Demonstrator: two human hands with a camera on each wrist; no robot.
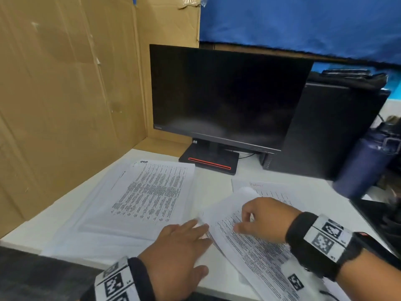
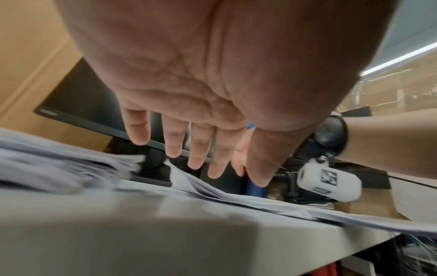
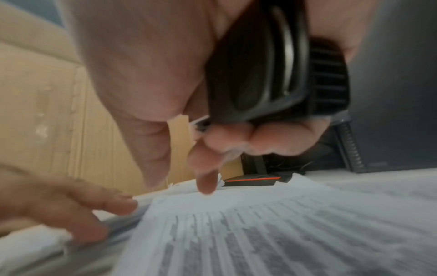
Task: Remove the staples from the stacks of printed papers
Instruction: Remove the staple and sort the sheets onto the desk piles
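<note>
Two hands work the white printed paper stack (image 1: 249, 242) at five o'clock: left hand (image 1: 175, 248), fingers straight, touches its edge; right hand (image 1: 262, 220) curls round a black plastic staple remover (image 3: 264, 74) (palmed). Next, likely: find the staple, unseen.

- Flat stack of printed papers (image 1: 149, 192): white sheets with dense black text in columns, lying flat and squared on the table (image 1: 217, 183), in front of the monitor (image 1: 225, 94) and to its left.
- Second stack of printed papers (image 1: 249, 242): same white printed sheets, lying askew in front of the monitor and to its right; its far left corner curls up off the table and its sheets fan slightly along the left edge.
- Black staple remover (image 3: 267, 74): ribbed plastic, held upright over the second stack.
</note>
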